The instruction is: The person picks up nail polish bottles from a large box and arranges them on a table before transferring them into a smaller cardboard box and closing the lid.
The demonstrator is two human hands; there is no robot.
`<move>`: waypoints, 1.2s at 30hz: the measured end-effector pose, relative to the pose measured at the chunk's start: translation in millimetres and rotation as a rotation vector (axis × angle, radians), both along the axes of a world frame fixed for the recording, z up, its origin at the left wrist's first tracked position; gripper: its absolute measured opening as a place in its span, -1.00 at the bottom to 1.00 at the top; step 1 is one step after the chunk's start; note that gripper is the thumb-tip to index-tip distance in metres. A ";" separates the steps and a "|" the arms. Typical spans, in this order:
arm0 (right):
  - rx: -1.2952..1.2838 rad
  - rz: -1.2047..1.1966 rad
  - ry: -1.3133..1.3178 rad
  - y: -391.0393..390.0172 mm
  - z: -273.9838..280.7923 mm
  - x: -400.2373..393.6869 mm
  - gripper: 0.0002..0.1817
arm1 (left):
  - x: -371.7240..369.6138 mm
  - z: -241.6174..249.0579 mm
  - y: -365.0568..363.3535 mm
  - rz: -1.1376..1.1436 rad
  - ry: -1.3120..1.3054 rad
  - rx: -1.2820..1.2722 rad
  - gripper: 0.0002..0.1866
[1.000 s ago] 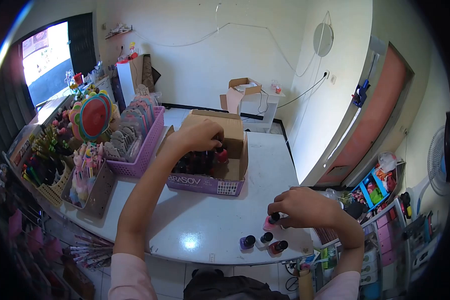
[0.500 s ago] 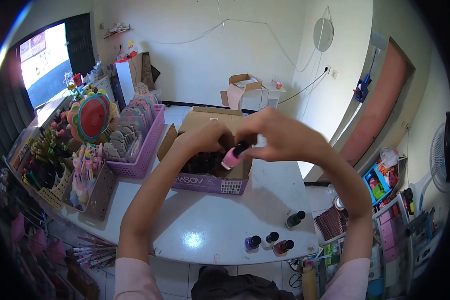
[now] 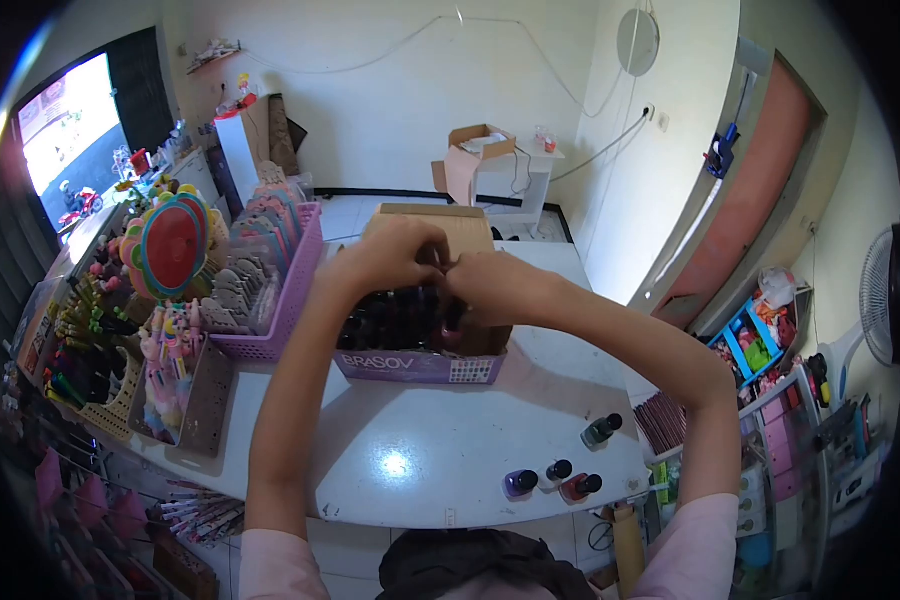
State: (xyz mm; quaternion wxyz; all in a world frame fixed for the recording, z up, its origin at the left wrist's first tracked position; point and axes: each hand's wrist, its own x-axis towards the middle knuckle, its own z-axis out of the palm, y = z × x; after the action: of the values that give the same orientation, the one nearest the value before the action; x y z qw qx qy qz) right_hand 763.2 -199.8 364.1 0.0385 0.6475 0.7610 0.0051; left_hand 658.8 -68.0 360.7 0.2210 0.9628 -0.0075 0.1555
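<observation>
An open cardboard box (image 3: 425, 368) with a purple front marked BRASOV stands on the white table (image 3: 390, 430), holding several dark-capped bottles. Above its left part is my left hand (image 3: 402, 250), fingers closed together over something hidden. My right hand (image 3: 485, 285) is over the box's right part, curled and touching or nearly touching the left; its grip is hidden. A pinkish bottle (image 3: 452, 332) shows just under the right hand. Near the front edge stand a green bottle (image 3: 600, 431), a purple one (image 3: 519, 484), a clear or whitish one (image 3: 554, 474) and a red one (image 3: 580, 488).
Left of the box are a purple basket (image 3: 295, 290) of carded items, a grey basket (image 3: 207, 410) of pens and a round red fan-like item (image 3: 173, 247). Shelves with a blue crate (image 3: 747, 345) stand at the right, near a wall fan (image 3: 880, 290).
The pink bottle has gone from between my right fingers down into the box area. My right hand has moved lower and left, close to my left hand. The view has shifted slightly.
</observation>
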 end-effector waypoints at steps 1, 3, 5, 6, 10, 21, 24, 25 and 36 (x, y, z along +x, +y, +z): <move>0.050 0.001 0.064 -6.3 4.0 2.0 -0.80 | -4.8 7.8 -6.3 0.044 0.001 -0.029 -0.83; 0.129 -0.026 0.138 -33.1 23.1 0.9 -0.79 | -20.4 30.0 -31.7 0.117 -0.016 0.020 -0.85; 0.262 0.004 0.150 -78.7 45.1 2.8 -0.81 | -36.7 44.2 -59.9 0.051 0.013 0.053 -0.84; 0.297 -0.007 0.197 -103.3 48.3 3.6 -0.80 | -43.3 53.0 -75.5 -0.088 0.092 -0.017 -0.80; 0.068 -0.158 0.164 -181.2 34.9 0.7 -0.71 | -51.2 35.0 -126.2 -0.497 0.261 0.028 -0.70; 0.041 -0.161 0.401 -187.2 18.5 5.4 -0.83 | -58.9 -1.7 -193.3 -0.299 0.419 0.387 -0.90; 0.386 0.008 0.437 -161.0 52.3 0.7 -0.78 | -56.3 -4.4 -190.4 -0.323 0.419 0.389 -0.90; 0.426 0.031 0.491 -148.2 62.5 -2.6 -0.77 | -56.1 -4.4 -189.8 -0.348 0.409 0.397 -0.87; 0.075 0.285 0.424 -15.1 14.6 -2.4 -0.77 | -95.6 64.7 -119.9 -0.119 0.236 0.150 -0.87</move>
State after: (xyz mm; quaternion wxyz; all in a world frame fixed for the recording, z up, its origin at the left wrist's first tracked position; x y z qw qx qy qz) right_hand 760.8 -214.8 378.7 -0.1471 0.5212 0.8350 -0.0973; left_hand 563.3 -187.9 425.4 0.1568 0.9860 -0.0503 0.0269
